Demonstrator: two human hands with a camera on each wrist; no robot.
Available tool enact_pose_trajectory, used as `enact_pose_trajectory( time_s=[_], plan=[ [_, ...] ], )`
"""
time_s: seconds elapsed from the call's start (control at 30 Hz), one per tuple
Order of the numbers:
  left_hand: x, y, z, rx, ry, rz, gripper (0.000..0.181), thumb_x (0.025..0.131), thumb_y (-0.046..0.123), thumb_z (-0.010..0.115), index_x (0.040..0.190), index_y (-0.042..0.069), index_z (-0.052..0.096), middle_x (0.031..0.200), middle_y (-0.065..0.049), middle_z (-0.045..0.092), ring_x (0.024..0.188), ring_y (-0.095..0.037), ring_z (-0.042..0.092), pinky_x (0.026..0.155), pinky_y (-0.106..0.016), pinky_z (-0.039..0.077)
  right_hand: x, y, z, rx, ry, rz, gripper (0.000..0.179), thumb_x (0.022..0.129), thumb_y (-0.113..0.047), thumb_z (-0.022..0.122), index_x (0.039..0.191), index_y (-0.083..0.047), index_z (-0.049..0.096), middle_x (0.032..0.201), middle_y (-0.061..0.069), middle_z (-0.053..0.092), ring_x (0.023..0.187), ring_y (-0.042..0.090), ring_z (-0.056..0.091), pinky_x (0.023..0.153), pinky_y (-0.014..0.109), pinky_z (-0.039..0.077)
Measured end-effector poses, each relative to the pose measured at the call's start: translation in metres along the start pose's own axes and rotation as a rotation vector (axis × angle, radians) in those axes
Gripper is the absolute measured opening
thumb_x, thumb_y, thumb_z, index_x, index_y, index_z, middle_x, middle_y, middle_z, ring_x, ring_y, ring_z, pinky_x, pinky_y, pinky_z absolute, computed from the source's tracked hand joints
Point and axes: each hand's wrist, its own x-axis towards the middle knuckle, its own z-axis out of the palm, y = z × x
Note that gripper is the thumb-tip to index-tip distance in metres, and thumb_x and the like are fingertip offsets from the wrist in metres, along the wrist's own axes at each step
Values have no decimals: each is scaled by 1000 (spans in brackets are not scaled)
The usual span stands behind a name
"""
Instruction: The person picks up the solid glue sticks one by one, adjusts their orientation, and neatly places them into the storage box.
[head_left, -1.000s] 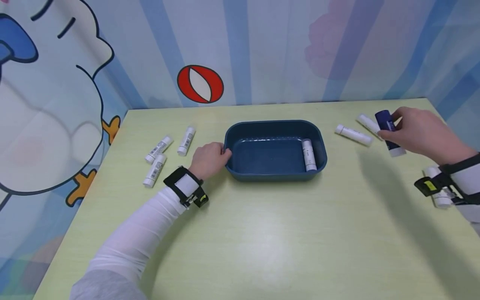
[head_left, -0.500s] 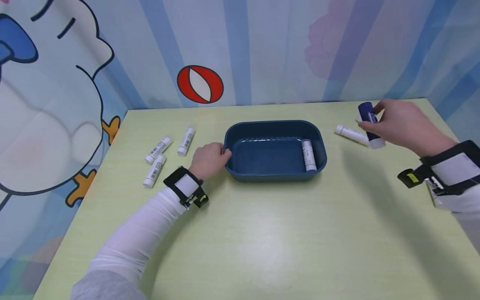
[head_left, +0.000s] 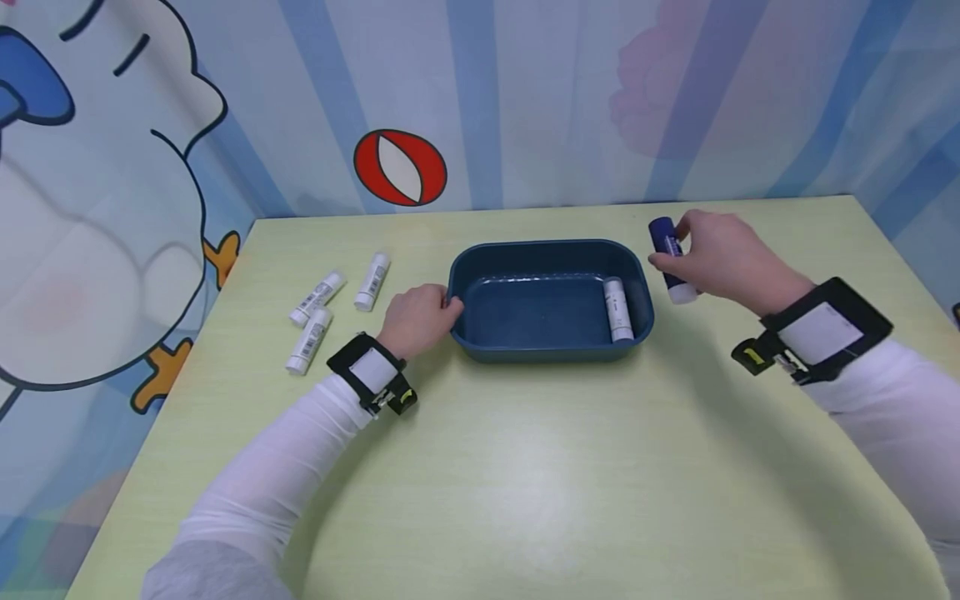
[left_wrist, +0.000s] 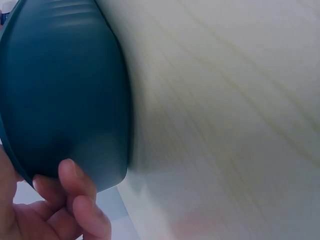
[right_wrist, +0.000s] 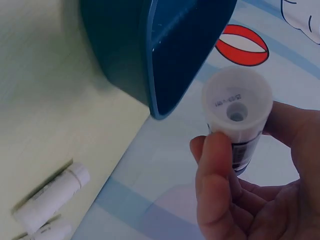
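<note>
My right hand pinches a glue stick with a dark blue cap and white base, held tilted just off the bin's right end. Its hollow white base faces the camera in the right wrist view, thumb and fingers around the barrel. At the left end of the dark blue plastic bin, my left hand grips the rim. The left wrist view shows curled fingers against the bin's outer wall. One white stick lies inside the bin, along its right end.
Three white sticks lie left of the bin: one at the back, one in the middle, one nearer. In the right wrist view, more white sticks lie on the table. A patterned backdrop rises behind.
My right hand has carried the blue-capped glue stick leftward, from above the white sticks at the right to beside the bin. The left hand and bin have stayed put.
</note>
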Motion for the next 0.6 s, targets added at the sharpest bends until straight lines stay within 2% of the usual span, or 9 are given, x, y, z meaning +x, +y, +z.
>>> enact_pose_trajectory(
  time_s=[0.27,0.47,0.6],
  plan=[
    [0,0,0,-9,-1,-1,36,99,27,48,69,8,54,60,-4,51,54,-21,50,50,-29,33,11,-17,12,-15,-27,-30,47,94,-29,60,113,14,51,70,13,64,55,19,63,54,35,46],
    [-1,0,0,-11,2,-4,36,99,27,48,69,8,53,60,-4,51,54,-21,50,50,-29,33,19,-26,21,-30,-36,-48,33,95,-27,61,92,6,57,65,13,63,51,20,62,57,34,46],
    [0,0,1,-15,3,-1,36,99,27,48,69,8,53,60,-4,51,54,-21,50,51,-29,33,24,-31,31,-26,-49,-60,31,94,-25,62,86,4,56,62,13,62,49,21,63,55,32,48]
  ],
)
